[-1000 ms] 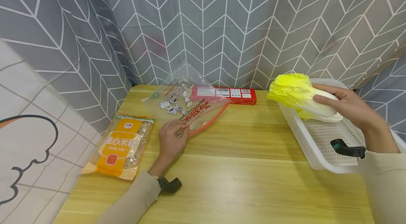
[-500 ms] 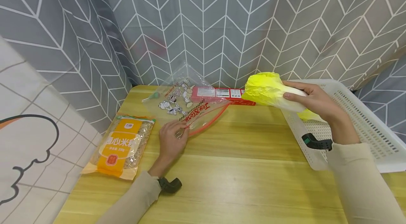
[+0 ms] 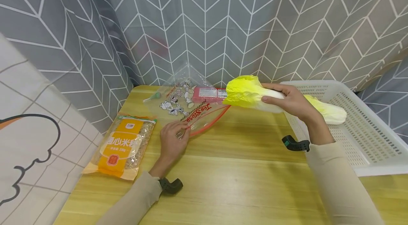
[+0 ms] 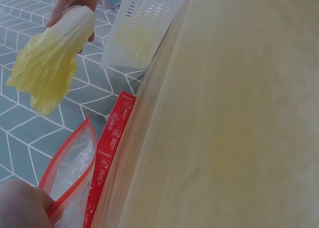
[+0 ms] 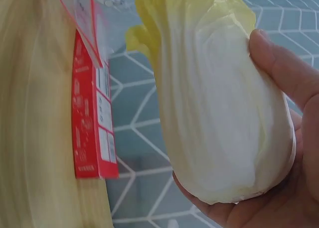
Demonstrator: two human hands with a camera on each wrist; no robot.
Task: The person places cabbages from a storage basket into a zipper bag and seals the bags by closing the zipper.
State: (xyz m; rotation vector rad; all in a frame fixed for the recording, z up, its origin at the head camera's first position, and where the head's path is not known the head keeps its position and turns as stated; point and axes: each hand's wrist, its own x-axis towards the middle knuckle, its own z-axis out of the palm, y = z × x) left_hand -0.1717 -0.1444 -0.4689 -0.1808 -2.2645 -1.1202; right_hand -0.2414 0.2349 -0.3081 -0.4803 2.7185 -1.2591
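My right hand (image 3: pixel 291 101) grips a napa cabbage (image 3: pixel 251 94) by its white base, with the yellow leafy end pointing left. The cabbage is held in the air, its leaf tips overlapping the right corner of a clear zip bag (image 3: pixel 181 97) in the head view. Printed cartoon figures and red lettering cover that bag. My left hand (image 3: pixel 173 140) pinches the bag's red zip edge near its lower end. In the left wrist view the red mouth (image 4: pixel 75 153) of the bag gapes apart. The right wrist view shows the cabbage base (image 5: pixel 224 128) resting across the right palm and fingers.
A white perforated basket (image 3: pixel 366 147) stands on the right with another napa cabbage (image 3: pixel 329 111) in it. A red box (image 3: pixel 208 94) lies behind the bag along the table's back edge. An orange packet of rice noodles (image 3: pixel 122 147) lies on the left of the wooden table (image 3: pixel 229 182).
My right hand has carried the cabbage leftward from over the basket to the bag's right corner. The left hand has stayed at the bag's edge.
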